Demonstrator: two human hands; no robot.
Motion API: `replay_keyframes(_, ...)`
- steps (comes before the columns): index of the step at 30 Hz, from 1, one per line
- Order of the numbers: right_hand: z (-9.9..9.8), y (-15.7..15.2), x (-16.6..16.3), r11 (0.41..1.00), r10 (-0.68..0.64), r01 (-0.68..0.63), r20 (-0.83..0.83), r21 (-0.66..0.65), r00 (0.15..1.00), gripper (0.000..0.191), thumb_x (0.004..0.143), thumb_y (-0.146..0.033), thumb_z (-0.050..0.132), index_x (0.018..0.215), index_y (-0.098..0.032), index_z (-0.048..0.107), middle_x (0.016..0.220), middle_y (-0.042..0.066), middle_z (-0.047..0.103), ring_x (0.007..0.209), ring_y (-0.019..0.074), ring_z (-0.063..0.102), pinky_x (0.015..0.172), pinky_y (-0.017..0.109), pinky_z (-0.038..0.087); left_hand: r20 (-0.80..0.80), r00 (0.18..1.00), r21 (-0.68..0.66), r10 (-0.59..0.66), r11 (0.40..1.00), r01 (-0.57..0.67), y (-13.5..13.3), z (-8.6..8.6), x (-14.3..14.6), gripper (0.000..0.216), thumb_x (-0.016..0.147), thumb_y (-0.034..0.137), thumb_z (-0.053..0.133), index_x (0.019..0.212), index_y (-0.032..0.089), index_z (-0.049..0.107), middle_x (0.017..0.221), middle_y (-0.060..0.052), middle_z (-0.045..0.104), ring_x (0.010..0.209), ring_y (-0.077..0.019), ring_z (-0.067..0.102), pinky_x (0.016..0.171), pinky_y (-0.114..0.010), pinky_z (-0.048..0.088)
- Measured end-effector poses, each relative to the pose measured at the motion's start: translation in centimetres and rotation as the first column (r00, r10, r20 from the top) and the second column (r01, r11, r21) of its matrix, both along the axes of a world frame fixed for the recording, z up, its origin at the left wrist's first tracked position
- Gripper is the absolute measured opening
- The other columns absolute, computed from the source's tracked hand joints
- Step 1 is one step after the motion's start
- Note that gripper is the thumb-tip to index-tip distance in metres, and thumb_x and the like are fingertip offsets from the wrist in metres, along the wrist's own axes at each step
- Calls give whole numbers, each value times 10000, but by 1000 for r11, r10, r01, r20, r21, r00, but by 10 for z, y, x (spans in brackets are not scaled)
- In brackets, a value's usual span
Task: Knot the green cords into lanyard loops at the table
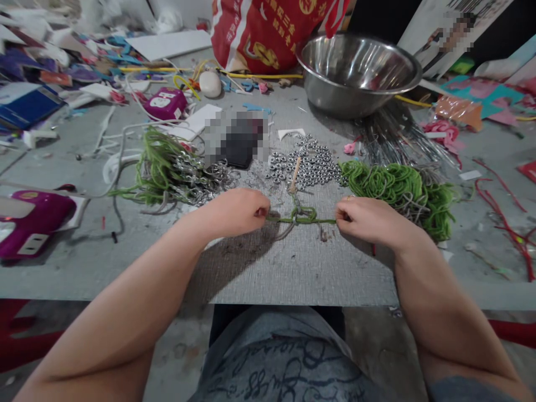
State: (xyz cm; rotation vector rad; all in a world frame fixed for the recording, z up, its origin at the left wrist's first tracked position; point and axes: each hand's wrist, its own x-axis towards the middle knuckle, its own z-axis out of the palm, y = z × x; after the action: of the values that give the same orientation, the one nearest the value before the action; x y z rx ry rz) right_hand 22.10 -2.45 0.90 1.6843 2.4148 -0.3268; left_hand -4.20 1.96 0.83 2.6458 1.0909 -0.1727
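A green cord (282, 220) is stretched sideways between my two fists, low over the table. My left hand (240, 211) is closed around its left end, and my right hand (363, 219) pinches the right end. Midway, the cord forms a loose knot with an open loop (309, 213), and a grey cord (286, 232) runs through it. Just above the knot stands a small wooden stick (295, 174), which the cords seem to meet at its base. Small silver beads (312, 162) lie in a pile beyond the knot.
Green cords with metal clasps (167, 170) lie left; a bundle of green and grey cords (397, 192) lies right. Behind are a dark phone (238, 146), a steel bowl (359, 72) and a red bag (268, 39). A purple tool (36, 220) rests far left, red cords (502, 218) far right.
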Motion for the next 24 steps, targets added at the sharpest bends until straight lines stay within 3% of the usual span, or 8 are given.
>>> replay_keyframes(3,1,0,1,1000,-16,16,26,0,1000,121,731,-167,480,618,-202,507,697,9,573,557,121,451,463,254,243,-73,997,35,14,999,-11,0,3,-3,139,683,167,443,629,184,570,657,-28,598,651,-153,522,618,-273,386)
replay_keyframes(6,0,0,2,997,-5,4,16,81,1000,111,736,-169,494,636,-201,532,711,17,583,578,130,480,470,256,261,-102,995,87,0,996,9,0,3,-4,140,686,175,451,625,188,576,635,-29,600,659,-161,519,623,-280,386)
replay_keyframes(10,-6,-3,-11,953,102,-21,-256,302,961,135,817,-242,504,879,-193,615,925,58,626,744,166,566,607,278,400,-78,997,95,-25,995,32,-1,2,-2,161,695,169,446,643,189,597,632,-26,602,663,-158,526,627,-273,389)
replay_keyframes(13,-15,-6,-28,917,272,-112,-394,383,878,222,875,-326,485,973,-189,630,917,73,638,848,194,581,723,306,432,-54,997,66,-49,996,52,-2,0,1,176,704,164,443,673,189,615,652,-31,608,685,-166,538,638,-278,391)
replay_keyframes(18,-31,-5,-47,920,314,-206,-312,332,897,253,891,-339,476,1018,-185,632,904,88,634,857,210,571,718,321,418,-35,998,57,-58,997,59,-3,-2,4,189,715,158,438,678,188,621,649,-32,604,693,-169,543,629,-272,389)
replay_keyframes(24,-30,-3,-43,953,260,-188,-329,236,908,163,867,-271,501,926,-165,609,864,81,625,801,196,564,683,306,398,-75,997,98,-11,995,19,-2,-2,1,149,691,172,454,636,187,591,617,-32,578,640,-167,535,588,-271,384)
